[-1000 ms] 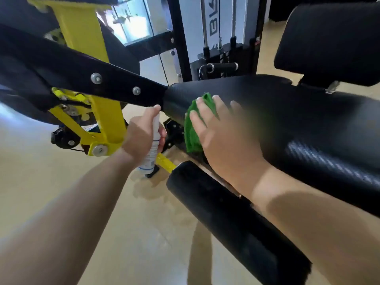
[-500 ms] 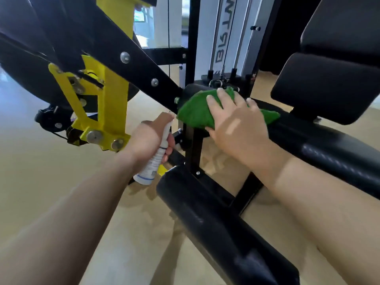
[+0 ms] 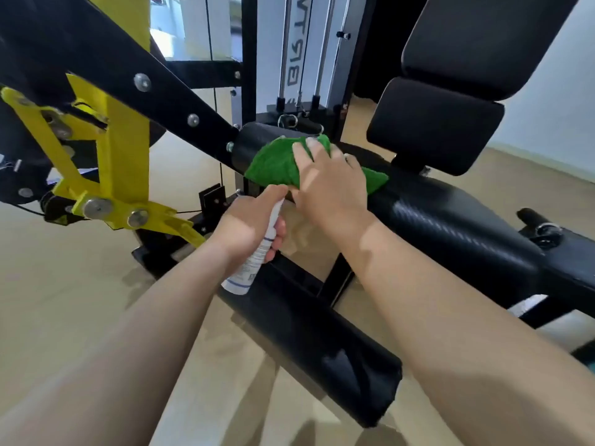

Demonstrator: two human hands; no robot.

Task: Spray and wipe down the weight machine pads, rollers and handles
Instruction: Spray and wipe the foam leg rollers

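Cloth [image 3: 277,165] looks soft and floppy. Right hand [image 3: 328,188] presses it flat on the roller [image 3: 249,144]; left hand [image 3: 246,230] grips the bottle [image 3: 249,268].

A single wide-angle view from the person's head looks forward and steeply down along both forearms, which enter from 7 and 5 o'clock and meet just above centre. It sits close: the left hand [image 3: 248,226] and right hand [image 3: 328,191] fill the middle, the upper roller [image 3: 450,220] runs toward 3 o'clock, the yellow frame [image 3: 122,162] stands at 9, the weight tower [image 3: 299,75] at 12, and the floor [image 3: 64,300] at 8.
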